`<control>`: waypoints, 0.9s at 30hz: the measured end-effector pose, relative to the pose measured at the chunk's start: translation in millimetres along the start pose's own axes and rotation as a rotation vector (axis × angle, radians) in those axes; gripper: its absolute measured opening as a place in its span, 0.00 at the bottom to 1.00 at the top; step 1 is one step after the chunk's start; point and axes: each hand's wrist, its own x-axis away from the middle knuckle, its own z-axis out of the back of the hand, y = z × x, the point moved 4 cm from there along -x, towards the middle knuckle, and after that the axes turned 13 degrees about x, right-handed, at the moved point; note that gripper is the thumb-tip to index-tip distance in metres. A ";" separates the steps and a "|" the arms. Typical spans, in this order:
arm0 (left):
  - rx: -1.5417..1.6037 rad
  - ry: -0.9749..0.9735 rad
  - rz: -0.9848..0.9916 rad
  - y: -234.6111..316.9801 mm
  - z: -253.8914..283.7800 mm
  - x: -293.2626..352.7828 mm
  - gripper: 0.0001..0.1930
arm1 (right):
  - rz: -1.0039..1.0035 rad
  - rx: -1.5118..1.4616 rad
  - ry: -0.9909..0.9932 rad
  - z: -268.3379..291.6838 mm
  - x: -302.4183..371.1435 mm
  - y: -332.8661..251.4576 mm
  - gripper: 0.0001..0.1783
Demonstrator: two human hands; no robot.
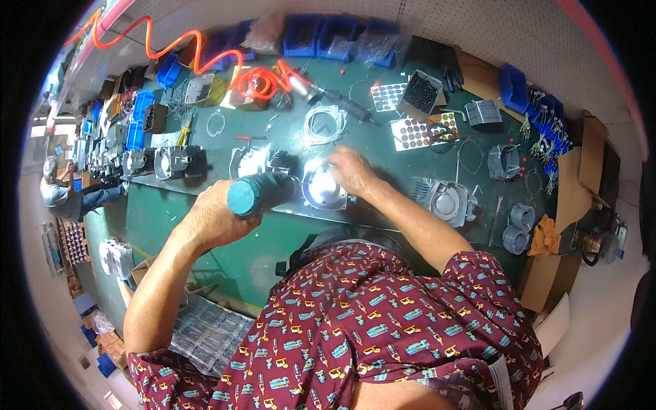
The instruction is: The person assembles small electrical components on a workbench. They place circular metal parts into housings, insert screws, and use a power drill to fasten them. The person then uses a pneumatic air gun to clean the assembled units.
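My left hand (217, 217) is wrapped round a teal power screwdriver (254, 195), its front end pointing right toward a round metal housing (324, 189) at the bench's near edge. Bright light falls on the housing and washes out part of it. My right hand (350, 171) grips the housing's far right rim with bent fingers; the fingertips are partly hidden by glare. Just left of it, beyond the screwdriver, sits another metal housing (254, 161). To the right of my right forearm lies a finned metal housing (444, 201).
A coiled orange air hose (256, 83) hangs over the green bench (383, 147). Blue bins (301, 35) line the back. Sticker sheets (413, 132), a box of black parts (420, 92) and a white cable coil (324, 125) lie beyond my hands. A person (65, 188) works far left.
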 end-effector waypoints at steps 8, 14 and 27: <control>-0.024 -0.003 -0.046 4.5 -6.2 14.5 0.14 | 0.052 0.030 0.070 -11.8 -1.6 9.3 0.12; 0.233 0.144 -0.293 5.9 -4.7 30.8 0.12 | -0.448 -0.804 0.202 19.9 6.7 43.0 0.13; 0.884 0.245 -0.240 -46.7 -98.2 39.1 0.14 | -0.471 -1.727 0.114 64.2 34.5 26.7 0.19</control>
